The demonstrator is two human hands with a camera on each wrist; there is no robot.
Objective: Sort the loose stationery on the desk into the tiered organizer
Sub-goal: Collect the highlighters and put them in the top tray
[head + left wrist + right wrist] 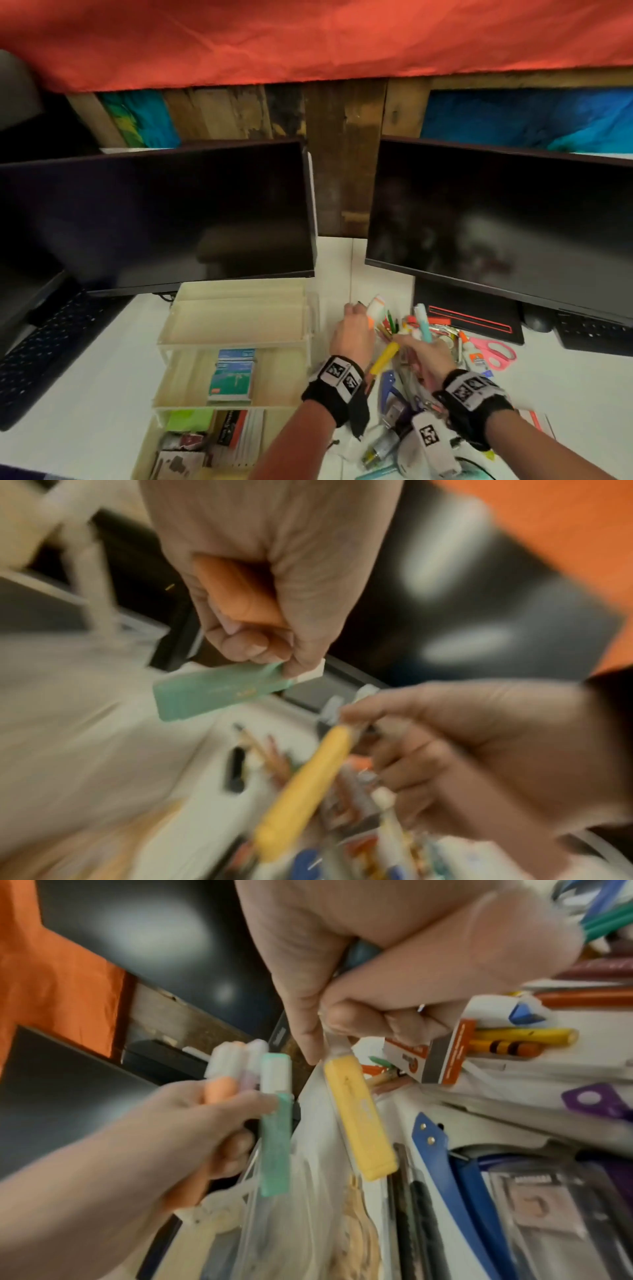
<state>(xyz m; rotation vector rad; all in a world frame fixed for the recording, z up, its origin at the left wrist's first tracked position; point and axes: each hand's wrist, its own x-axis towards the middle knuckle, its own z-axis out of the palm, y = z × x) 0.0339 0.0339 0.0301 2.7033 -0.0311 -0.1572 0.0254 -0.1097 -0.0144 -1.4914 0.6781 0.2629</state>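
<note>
My left hand [356, 313] grips a bunch of pastel highlighters [240, 1080], orange, lilac and mint green, just right of the cream tiered organizer [236, 337]. In the left wrist view the orange barrel [240, 596] lies in the fist and the green one [219, 688] sticks out below. My right hand [412, 342] pinches a yellow highlighter [359, 1115] by its clear cap, so it hangs over the loose stationery pile [411, 387]. The two hands are close together but apart. A pale blue marker [423, 323] stands up behind the right fingers; whether it is held is unclear.
The organizer's middle tier holds card packs [233, 375]; the bottom tier holds green sticky notes [190, 419] and booklets. Pink scissors [493, 353] and a glue bottle [474, 359] lie to the right. Two dark monitors [496, 219] and a keyboard [44, 349] border the white desk.
</note>
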